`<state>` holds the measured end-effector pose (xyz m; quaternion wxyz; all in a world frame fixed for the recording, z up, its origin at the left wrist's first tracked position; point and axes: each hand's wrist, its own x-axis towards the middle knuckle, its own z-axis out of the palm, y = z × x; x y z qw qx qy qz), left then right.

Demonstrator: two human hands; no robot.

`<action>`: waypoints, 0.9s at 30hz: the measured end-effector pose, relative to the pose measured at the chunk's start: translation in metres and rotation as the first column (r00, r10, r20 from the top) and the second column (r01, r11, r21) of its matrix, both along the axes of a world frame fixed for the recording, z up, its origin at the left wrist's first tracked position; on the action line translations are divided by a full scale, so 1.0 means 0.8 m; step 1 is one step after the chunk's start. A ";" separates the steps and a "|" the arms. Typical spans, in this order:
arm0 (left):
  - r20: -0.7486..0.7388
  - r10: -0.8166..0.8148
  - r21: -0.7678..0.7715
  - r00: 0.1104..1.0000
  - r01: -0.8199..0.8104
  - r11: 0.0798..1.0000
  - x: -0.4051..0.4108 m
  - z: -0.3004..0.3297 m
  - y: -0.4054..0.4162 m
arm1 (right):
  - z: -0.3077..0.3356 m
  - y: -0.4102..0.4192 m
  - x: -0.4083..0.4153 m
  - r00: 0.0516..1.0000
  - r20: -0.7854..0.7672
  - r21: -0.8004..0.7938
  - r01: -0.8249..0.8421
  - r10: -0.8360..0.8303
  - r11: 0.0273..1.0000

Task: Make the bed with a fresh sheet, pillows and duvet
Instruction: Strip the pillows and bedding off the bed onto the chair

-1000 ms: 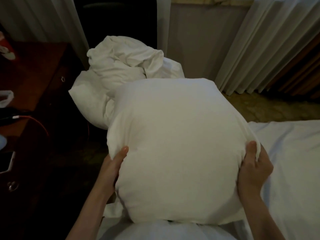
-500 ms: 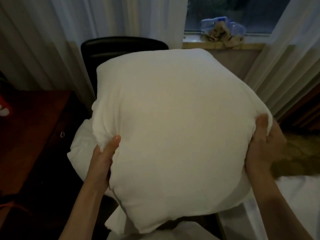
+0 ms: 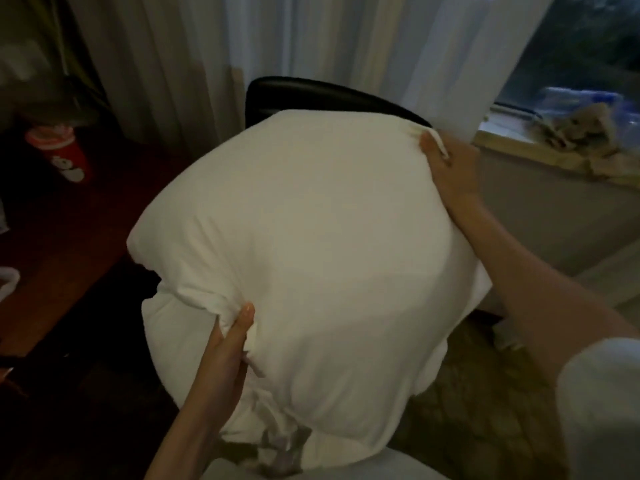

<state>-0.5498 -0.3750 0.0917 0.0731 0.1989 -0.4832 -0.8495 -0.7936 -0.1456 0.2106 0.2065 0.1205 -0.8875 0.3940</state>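
Curtained window [image 3: 585,46] behind a black chair [image 3: 311,95], white pillow [image 3: 311,254] held up before it.
Left hand [image 3: 228,344] pinches the pillow's lower-left cover; right hand [image 3: 446,168] grips its upper-right corner.

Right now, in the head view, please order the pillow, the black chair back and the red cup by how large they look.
1. pillow, held close to the camera
2. black chair back, partly hidden behind it
3. red cup
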 end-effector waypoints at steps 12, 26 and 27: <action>0.402 -0.027 -0.159 0.915 0.099 0.982 -0.138 -0.057 0.078 | -0.104 -0.020 -0.191 0.866 0.498 0.360 -0.258 0.049 0.896; 0.582 -0.488 -0.679 0.650 0.719 0.148 -0.223 0.119 -0.029 | -0.173 0.058 -0.074 0.867 0.454 0.177 0.140 -0.207 0.974; 0.487 -0.436 -0.808 0.757 0.580 0.106 -0.249 0.119 -0.024 | -0.178 0.060 -0.063 0.849 0.470 0.175 0.179 -0.242 0.968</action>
